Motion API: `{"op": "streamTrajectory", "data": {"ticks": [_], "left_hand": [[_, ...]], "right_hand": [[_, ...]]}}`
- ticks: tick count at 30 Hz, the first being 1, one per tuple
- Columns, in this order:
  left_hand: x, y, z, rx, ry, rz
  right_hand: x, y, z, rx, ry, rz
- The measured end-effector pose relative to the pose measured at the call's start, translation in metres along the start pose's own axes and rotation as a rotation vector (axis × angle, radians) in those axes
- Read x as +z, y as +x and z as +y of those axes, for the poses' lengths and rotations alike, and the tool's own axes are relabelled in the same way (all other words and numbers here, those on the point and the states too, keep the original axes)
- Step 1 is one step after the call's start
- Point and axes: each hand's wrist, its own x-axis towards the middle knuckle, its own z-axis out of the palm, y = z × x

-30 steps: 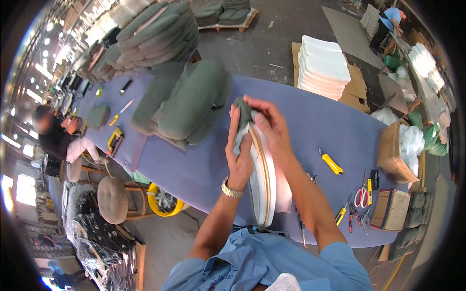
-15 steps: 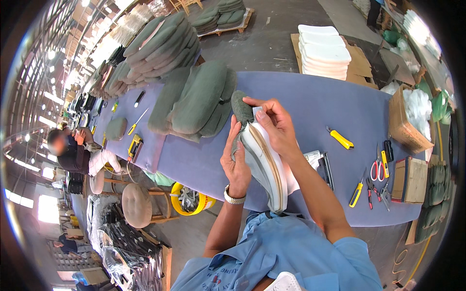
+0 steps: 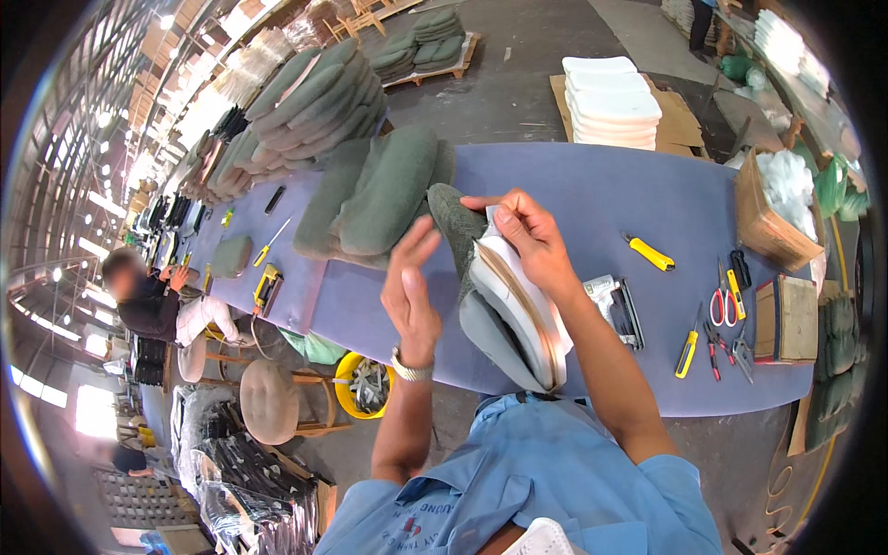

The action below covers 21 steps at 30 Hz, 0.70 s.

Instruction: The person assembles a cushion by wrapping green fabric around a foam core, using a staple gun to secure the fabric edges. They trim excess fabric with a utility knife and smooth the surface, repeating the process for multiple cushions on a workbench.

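A seat cushion (image 3: 507, 319) stands on edge in front of my body, its white foam and a thin brown layer showing along the side. Green-grey fabric (image 3: 449, 215) wraps its far end and left face. My right hand (image 3: 535, 242) is closed on the cushion's upper right side, thumb on the white part and index finger reaching to the fabric. Left of the cushion, my left hand (image 3: 412, 294) is apart from it, fingers stretched out and slightly blurred, holding nothing. Just right of my right forearm lies a staple gun (image 3: 615, 310).
Covered green cushions (image 3: 379, 199) lie on the blue-topped table (image 3: 546, 176). To the right are a yellow cutter (image 3: 650, 253), scissors (image 3: 722, 302), pliers and a cardboard box (image 3: 772, 222). A yellow bucket (image 3: 344, 388) stands below the left edge. A co-worker (image 3: 148, 296) sits far left.
My left hand has let go of the cushion and moved left, its fingers opening out. The cushion's far end has tilted left, showing more fabric. My right hand keeps its hold.
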Motion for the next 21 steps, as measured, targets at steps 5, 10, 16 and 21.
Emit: {"op": "streamTrajectory", "data": {"ticks": [5, 10, 16, 21], "left_hand": [[-0.012, 0.052, -0.006, 0.158, 0.174, -0.112], [-0.048, 0.038, -0.027, 0.019, 0.099, -0.213], [-0.167, -0.029, -0.068, -0.392, -0.013, -0.019], [-0.228, -0.11, -0.136, -0.598, -0.112, 0.059]], "right_hand": [[0.021, -0.012, -0.01, 0.035, -0.053, -0.055], [0.037, -0.038, 0.022, 0.099, -0.098, 0.062], [-0.015, -0.143, 0.089, 0.481, -0.968, 0.156], [-0.11, -0.271, 0.132, 0.651, -0.643, 0.522]]}}
